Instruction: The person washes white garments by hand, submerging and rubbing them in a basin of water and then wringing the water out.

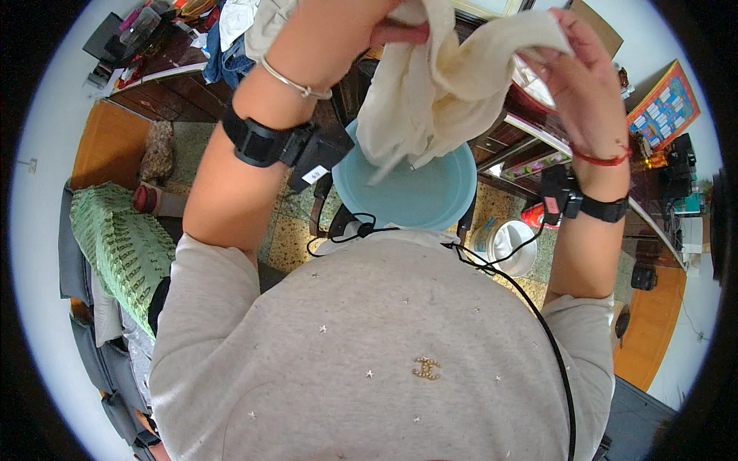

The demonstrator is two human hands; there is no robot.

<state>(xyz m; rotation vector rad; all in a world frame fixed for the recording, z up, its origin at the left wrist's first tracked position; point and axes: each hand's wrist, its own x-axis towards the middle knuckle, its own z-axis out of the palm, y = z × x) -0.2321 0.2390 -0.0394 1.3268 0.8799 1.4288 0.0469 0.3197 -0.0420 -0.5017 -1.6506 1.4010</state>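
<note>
A wet-looking cream cloth (444,80) hangs between my raised hands, bunched and partly blurred. My left hand (398,31), at the top edge of the view, pinches it near its upper left part; some fingers are hidden. On the right, my right hand (582,75) grips the cloth's other end between thumb and fingers. Below the hanging folds stands a round light-blue plastic basin (403,201), directly in front of my body. The cloth's lower tips overlap the basin in view; whether they touch it I cannot tell.
A white bucket (515,248) stands on the speckled floor right of the basin. Black cables (553,334) cross my shirt. More clothes (230,52) lie on the dark cabinet (173,95) at upper left. A sofa with a green patterned cover (121,242) is at left.
</note>
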